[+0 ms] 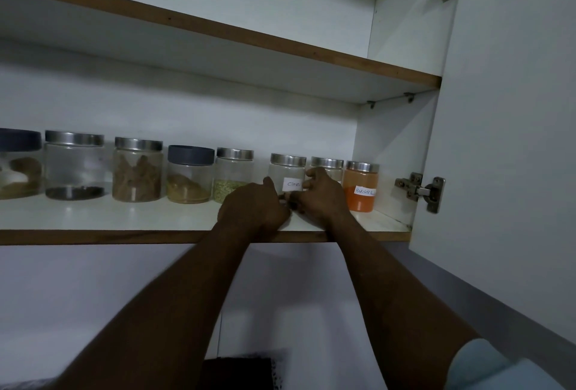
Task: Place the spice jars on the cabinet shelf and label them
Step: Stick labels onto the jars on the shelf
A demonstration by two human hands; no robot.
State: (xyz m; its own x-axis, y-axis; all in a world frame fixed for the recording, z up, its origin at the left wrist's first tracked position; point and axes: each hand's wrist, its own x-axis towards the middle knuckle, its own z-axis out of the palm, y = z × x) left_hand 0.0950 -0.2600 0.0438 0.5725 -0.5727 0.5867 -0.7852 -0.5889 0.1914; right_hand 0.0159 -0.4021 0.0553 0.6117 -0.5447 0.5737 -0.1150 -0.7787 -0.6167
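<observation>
The clove jar (286,171) stands upright on the white shelf (124,218), second shelf down. Its steel lid is on top and its label (293,184) faces outward. The left hand (254,207) and right hand (322,199) curl round its lower half, hiding the base and the label's end. The red chilli jar (360,190) stands near on its right. The cabinet door (514,140) hangs open.

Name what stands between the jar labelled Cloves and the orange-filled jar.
One more steel-lidded jar, mostly hidden behind the right hand, seen in the head view.
</observation>
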